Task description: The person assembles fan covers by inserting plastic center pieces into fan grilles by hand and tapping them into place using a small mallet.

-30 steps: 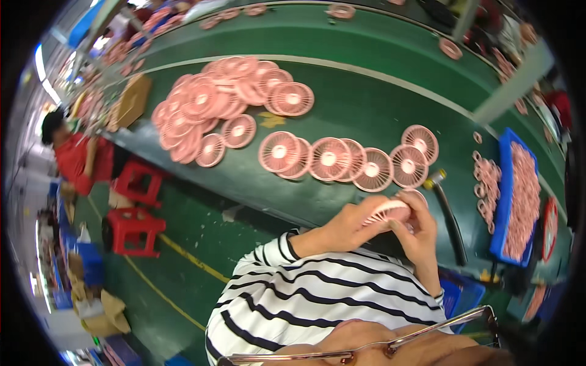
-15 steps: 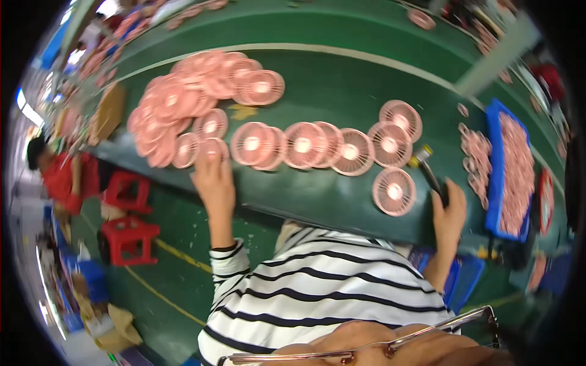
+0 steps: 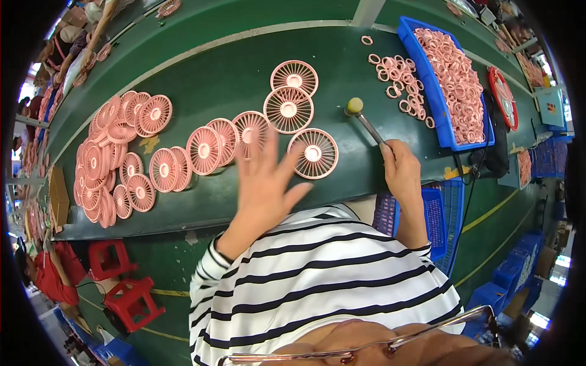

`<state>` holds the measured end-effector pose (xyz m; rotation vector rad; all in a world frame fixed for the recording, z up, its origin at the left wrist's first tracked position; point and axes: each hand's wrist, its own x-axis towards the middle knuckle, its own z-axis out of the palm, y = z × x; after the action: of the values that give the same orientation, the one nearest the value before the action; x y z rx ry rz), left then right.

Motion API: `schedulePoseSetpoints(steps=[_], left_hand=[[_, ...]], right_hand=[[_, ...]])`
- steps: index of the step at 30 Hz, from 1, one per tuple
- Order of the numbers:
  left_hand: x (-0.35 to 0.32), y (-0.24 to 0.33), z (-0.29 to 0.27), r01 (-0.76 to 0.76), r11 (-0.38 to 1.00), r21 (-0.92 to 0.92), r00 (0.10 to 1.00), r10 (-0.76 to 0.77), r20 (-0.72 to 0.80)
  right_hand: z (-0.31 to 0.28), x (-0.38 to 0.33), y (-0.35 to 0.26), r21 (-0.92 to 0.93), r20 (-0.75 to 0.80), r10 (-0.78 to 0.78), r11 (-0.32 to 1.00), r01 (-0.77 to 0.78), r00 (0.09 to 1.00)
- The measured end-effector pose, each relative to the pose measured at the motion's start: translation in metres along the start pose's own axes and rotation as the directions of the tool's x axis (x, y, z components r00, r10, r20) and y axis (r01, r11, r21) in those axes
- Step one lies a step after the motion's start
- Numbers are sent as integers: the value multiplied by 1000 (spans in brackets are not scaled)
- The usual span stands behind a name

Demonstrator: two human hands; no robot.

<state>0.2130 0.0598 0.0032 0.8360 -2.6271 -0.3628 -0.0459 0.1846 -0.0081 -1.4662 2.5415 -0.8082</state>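
Observation:
My left hand [image 3: 262, 189] is spread open above the green table, a little blurred. Its fingertips overlap the edges of a pink round fan grille [image 3: 250, 131] and the grille nearest me [image 3: 313, 154]; I cannot tell whether they touch. My right hand [image 3: 402, 165] is wrapped round the handle of a small mallet [image 3: 370, 129] with a yellowish head, which points away to the left. More spoked pink grilles lie in an overlapping row leftward, and two overlap farther back, including this one [image 3: 294, 78]. At the far left stands a heap of grilles [image 3: 93, 163].
Right of the mallet, small pink rings [image 3: 394, 76] lie loose beside a blue tray [image 3: 448, 137] filled with such rings. A red round object [image 3: 503, 97] sits past the tray. Red stools [image 3: 131, 302] stand on the floor at left; a person in red [image 3: 55, 277] is beside them.
My left hand has left the small grille by the heap and moved right, fingers now spread. The view has swung to the right. My right hand still holds the mallet.

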Motion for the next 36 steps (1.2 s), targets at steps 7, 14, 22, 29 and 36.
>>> schedulePoseSetpoints(steps=[7,14,22,29,36], left_hand=[[37,28,54,-174,983,-55,983,176,45],[53,29,59,-69,903,-425,997,81,10],[55,28,57,79,859,-505,997,-57,59],[49,22,45,3,824,-566,999,18,31],[74,-23,16,8,995,-102,974,-30,-222]], right_hand=[[-47,-28,-19,561,39,53,825,-66,998],[-59,-53,-17,396,66,-140,912,103,988],[-59,-41,-21,345,-31,-305,891,296,952],[-32,-29,-23,61,308,-244,970,237,919],[-65,-29,-13,356,573,-358,919,170,737]])
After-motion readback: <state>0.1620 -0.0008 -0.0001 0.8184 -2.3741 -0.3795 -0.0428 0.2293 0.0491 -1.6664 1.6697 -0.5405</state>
